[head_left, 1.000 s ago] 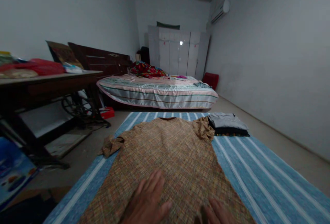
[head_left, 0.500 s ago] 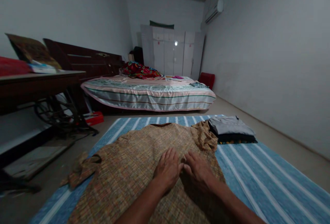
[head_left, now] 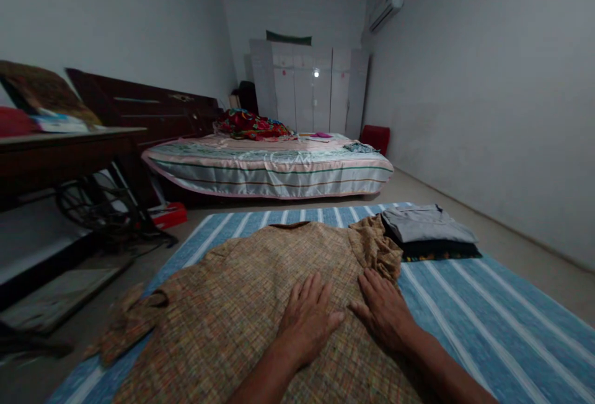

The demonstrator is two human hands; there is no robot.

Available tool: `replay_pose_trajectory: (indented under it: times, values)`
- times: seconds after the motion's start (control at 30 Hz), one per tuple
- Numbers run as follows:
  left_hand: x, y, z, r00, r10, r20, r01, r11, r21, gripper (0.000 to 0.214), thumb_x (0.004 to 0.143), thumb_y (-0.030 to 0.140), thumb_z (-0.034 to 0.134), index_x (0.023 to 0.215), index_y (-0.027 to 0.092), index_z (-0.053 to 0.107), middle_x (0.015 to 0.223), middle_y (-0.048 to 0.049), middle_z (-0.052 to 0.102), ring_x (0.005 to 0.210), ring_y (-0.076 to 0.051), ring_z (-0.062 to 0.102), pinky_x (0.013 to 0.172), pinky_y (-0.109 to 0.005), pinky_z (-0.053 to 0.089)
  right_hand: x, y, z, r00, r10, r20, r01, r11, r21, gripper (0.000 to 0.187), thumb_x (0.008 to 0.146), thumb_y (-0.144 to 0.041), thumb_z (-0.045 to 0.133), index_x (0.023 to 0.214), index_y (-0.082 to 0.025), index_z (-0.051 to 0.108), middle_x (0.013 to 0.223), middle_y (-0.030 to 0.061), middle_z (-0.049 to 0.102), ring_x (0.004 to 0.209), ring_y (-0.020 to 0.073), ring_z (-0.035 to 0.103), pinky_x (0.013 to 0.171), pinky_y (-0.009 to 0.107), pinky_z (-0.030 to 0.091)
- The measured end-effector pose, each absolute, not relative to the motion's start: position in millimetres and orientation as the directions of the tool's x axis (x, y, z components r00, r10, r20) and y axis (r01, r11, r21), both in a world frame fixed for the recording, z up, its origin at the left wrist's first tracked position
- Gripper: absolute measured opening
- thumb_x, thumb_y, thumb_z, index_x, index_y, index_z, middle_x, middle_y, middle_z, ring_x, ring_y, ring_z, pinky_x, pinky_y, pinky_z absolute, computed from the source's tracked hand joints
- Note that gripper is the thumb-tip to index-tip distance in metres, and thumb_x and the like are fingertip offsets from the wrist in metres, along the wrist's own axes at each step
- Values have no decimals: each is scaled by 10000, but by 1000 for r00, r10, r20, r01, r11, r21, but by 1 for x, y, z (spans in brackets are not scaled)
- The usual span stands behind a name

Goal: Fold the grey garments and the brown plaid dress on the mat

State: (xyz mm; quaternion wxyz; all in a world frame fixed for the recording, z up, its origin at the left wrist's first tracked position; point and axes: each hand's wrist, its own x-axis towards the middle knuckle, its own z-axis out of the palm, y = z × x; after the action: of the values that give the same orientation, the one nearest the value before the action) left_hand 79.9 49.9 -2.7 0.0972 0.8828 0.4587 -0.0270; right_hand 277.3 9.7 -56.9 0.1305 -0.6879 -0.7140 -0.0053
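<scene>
- Left hand (head_left: 309,314): open, palm down, fingers lightly spread on the brown shirt (head_left: 251,286).
- Right hand (head_left: 383,308): open and flat on the shirt too, thumb toward the left hand, just short of a bunched sleeve (head_left: 379,246).
- The shirt lies beneath both hands.
- Folded clothes (head_left: 425,225) sit beyond the right hand.

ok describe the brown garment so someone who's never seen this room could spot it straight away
In front of the bed lies a blue, white-striped mat. Spread over it is a brown checked garment, neckline towards the bed, under the left hand and right hand. Unlike the folded grey-and-black pile beside it, it lies opened out.
</scene>
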Motion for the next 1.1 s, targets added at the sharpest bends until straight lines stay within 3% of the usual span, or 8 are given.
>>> replay_pose_trajectory:
  times: [0.17,0.27,0.4,0.5,0.6,0.8,1.1]
  values:
    - [86,54,10,578,795,-183,815,-557,157,586,914,475,430,1418,176,444,1555,-176,256,1442,-335,197,1140,-550,189,275,9,-59,1,973,229,981,43,-189,695,955,-587,313,1404,-75,452,1495,174,367,1395,313,315,1127,488,280]
    - [101,74,13,615,786,-68,785,-602,143,454,946,392,368,1285,158,559,1491,-160,404,1393,-299,337,1132,-497,245,274,8,-58,18,976,217,977,29,-210,702,952,-599,302,1405,-86,457,1501,164,360,1400,310,307,1130,490,275]
    - [127,119,8,566,819,96,817,-573,69,431,939,274,358,1302,107,520,1448,-157,461,1351,-255,397,1128,-398,272,274,8,-57,20,977,212,975,27,-220,703,946,-604,305,1415,-100,448,1505,146,361,1400,308,309,1134,484,269]
    - [141,152,-1,480,868,126,870,-489,55,473,927,235,357,1336,21,463,1459,-226,413,1364,-306,362,1119,-418,262,274,8,-57,25,979,202,976,20,-216,704,945,-605,301,1418,-105,446,1506,138,361,1399,307,311,1135,474,270]
    - [147,173,-13,439,890,123,892,-448,56,498,929,265,371,1361,25,427,1455,-239,407,1368,-325,347,1105,-439,262,274,8,-57,35,980,196,976,8,-218,697,944,-602,304,1417,-113,452,1509,133,353,1401,308,307,1136,477,266]
    - [146,182,-29,453,888,78,887,-458,54,514,957,418,339,1375,134,433,1508,-156,369,1402,-297,277,1119,-472,215,274,9,-52,34,987,155,976,0,-217,682,941,-581,324,1419,-112,453,1511,128,354,1404,309,300,1134,477,262]
    - [149,183,-26,419,901,115,903,-426,47,518,941,505,378,1300,152,504,1455,-172,426,1365,-334,313,1074,-524,255,275,9,-51,35,984,174,971,7,-237,689,934,-587,335,1415,-108,456,1507,133,366,1401,314,304,1136,474,252]
